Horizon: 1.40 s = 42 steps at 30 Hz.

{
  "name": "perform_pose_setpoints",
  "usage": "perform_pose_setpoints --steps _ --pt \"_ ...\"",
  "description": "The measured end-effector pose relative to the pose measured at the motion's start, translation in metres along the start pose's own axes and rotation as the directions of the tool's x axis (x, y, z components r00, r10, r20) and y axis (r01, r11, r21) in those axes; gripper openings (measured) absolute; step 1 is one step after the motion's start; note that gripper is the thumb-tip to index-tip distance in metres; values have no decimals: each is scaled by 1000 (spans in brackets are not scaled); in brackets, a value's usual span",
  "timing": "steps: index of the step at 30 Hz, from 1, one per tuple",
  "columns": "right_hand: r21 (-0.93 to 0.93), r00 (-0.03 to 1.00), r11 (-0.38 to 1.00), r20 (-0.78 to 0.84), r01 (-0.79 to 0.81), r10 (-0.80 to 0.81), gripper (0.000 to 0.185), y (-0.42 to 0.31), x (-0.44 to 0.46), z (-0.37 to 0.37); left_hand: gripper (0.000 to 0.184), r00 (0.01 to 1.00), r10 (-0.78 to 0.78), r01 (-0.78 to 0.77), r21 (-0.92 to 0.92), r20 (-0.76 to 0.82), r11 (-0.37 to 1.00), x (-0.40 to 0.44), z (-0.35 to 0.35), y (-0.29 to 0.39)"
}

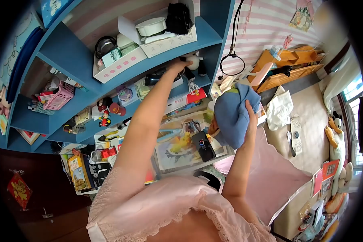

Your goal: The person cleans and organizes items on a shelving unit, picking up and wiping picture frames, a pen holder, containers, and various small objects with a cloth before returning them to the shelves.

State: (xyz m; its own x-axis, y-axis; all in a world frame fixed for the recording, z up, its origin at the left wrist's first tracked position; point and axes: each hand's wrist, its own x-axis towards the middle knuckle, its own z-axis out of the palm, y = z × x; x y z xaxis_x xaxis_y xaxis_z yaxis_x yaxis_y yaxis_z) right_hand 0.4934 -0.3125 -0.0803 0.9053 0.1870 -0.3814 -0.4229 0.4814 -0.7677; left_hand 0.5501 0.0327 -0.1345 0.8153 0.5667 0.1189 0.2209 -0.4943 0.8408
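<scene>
Stretched up into the blue shelf, my left hand (177,66) has its fingers together against the side of a small white plush toy (194,61) with black limbs; its fingertips are small in view. My right hand (251,121) grips a bundled blue cloth (232,115) by its right side, over the desk. A bit of yellow-green shows at the top of the cloth. Below the cloth, a black phone (203,146) lies on the clear desk mat (165,155).
White boxes (169,42) filled with items stand on the upper shelf (211,34). A black cable loop (232,65) hangs beside the shelf. Farther right are a wooden rack (270,82), a white cloth (280,108) and a pink cloth (270,169). Books (78,172) lie at the left.
</scene>
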Motion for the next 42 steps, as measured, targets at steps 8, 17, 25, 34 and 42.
perform_pose_setpoints --steps 8,17,25,34,42 --pt "14 988 998 140 -62 59 44 14 5 15 65 771 276 -12 421 -573 907 -68 -3 13" --pt "17 984 999 176 -28 24 41 32 5 31 16 653 618 -689 683 439 244 -109 5 11" --pt "28 990 998 131 -47 43 40 21 2 22 17 988 -138 151 -699 75 699 -98 -39 23" --pt "-523 841 787 541 326 11 46 134 22 44 17 920 -389 -9 -990 47 -141 -61 -79 3" --pt "-510 558 249 808 823 -190 37 151 18 99 20 934 -358 -95 -958 9 -271 -91 -166 0"
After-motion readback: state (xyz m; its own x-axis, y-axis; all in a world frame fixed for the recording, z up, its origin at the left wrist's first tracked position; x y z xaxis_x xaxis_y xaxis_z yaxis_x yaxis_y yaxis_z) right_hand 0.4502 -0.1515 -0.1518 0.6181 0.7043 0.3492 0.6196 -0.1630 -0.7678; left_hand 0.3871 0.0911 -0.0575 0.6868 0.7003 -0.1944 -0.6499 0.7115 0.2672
